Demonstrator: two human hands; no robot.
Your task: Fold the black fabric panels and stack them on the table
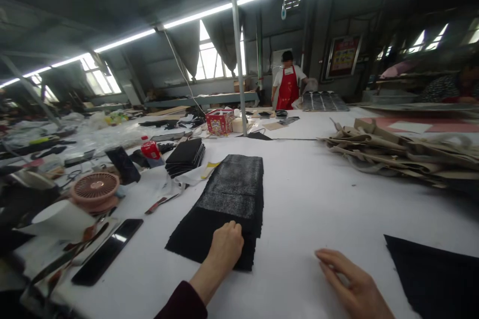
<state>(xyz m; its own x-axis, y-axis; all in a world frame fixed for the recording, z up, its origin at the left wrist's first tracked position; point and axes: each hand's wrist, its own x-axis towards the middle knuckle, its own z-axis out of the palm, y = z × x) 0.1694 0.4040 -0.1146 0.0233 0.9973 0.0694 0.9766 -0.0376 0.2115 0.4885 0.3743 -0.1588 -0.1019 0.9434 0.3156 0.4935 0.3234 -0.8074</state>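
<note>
Now, left hand (224,248) curled down on the black fabric stack (232,194) mid-worktop (299,209), grip unclear, right hand (354,279) open and empty nearby; uneven pressure could slide the layers askew.

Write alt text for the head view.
A left hand presses on a stack of black fabric on a white worktable, the right hand lying apart beside another black piece. Folded beige material sits to the right, and a person in a red apron stands beyond.
</note>
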